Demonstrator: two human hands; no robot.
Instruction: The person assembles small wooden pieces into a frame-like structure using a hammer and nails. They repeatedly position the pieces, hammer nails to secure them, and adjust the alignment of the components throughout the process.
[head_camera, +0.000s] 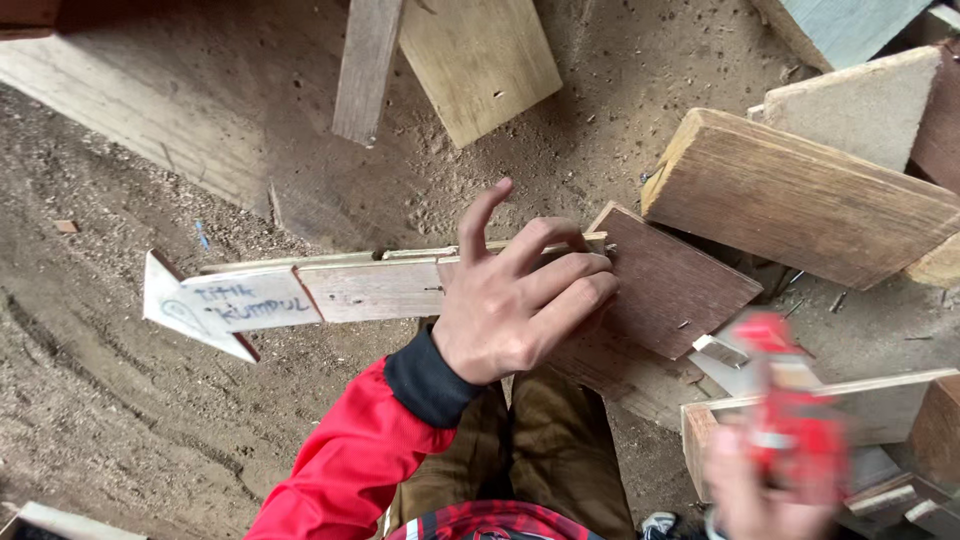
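Note:
My left hand (515, 300), in a red sleeve with a dark cuff, presses down on the right end of a long pale wooden strip (360, 288). The strip ends at the left in a white arrow-shaped tip (190, 305) with blue writing. The index finger sticks up; the other fingers curl over the strip's far edge. My right hand (745, 485) is blurred at the lower right and grips a red tool (785, 400) with a metal head, raised above a pale board.
Wood offcuts lie on sawdust-covered ground: a dark brown panel (675, 285) under the strip's right end, a thick plank (800, 195) at the right, a light board (480, 60) at the top, a long beam (130, 115) at the upper left. Loose nails are scattered near the planks.

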